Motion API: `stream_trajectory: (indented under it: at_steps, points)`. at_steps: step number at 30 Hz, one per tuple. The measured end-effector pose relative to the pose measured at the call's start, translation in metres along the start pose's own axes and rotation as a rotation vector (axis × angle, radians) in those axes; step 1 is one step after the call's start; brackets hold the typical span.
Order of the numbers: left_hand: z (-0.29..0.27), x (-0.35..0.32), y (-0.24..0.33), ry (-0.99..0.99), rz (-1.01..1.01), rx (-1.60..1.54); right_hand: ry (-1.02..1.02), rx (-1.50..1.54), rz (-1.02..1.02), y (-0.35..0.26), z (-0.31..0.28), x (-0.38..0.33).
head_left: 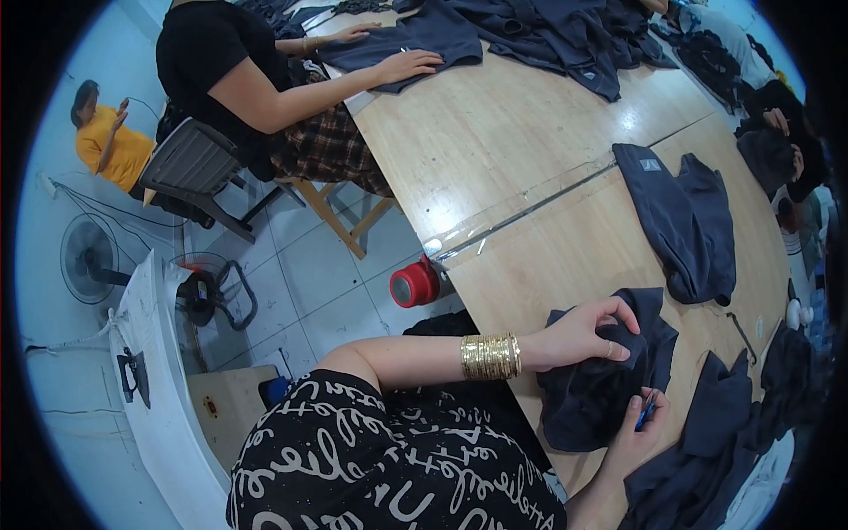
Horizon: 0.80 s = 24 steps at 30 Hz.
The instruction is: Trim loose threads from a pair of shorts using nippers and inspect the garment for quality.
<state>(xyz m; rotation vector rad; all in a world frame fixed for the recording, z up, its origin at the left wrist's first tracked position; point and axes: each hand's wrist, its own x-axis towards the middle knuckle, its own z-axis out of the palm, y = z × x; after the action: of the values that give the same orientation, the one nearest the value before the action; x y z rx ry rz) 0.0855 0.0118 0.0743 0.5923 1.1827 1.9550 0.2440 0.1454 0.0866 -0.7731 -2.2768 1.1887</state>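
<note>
Bunched on the near part of the wooden table (521,119) is a dark grey garment (579,411). My left hand (590,337), with gold bangles at the wrist, pinches a raised fold of it between thumb and fingers. Close by on the near side, my right hand (638,433) is closed around a small blue tool (647,412), mostly covered by the fingers; its kind I cannot make out. The right fingertips are at the garment's edge.
Another dark garment (680,225) lies flat farther along the table, and more garments (707,424) are heaped at the right. Across the table, a person in black (212,62) handles dark cloth. A red cylinder (414,284) sits at the table's left edge. A fan (88,259) stands far left.
</note>
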Motion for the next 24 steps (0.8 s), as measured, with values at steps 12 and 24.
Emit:
stream_trajectory:
  at_steps: [12,24]
  points:
    - [0.004,-0.002,-0.012,0.02,-0.07,-0.025,0.01,0.031,-0.024,0.003,-0.001,-0.005]
    - [0.012,0.006,0.006,0.048,-0.041,0.136,0.066,-0.105,-0.098,-0.013,-0.009,0.008]
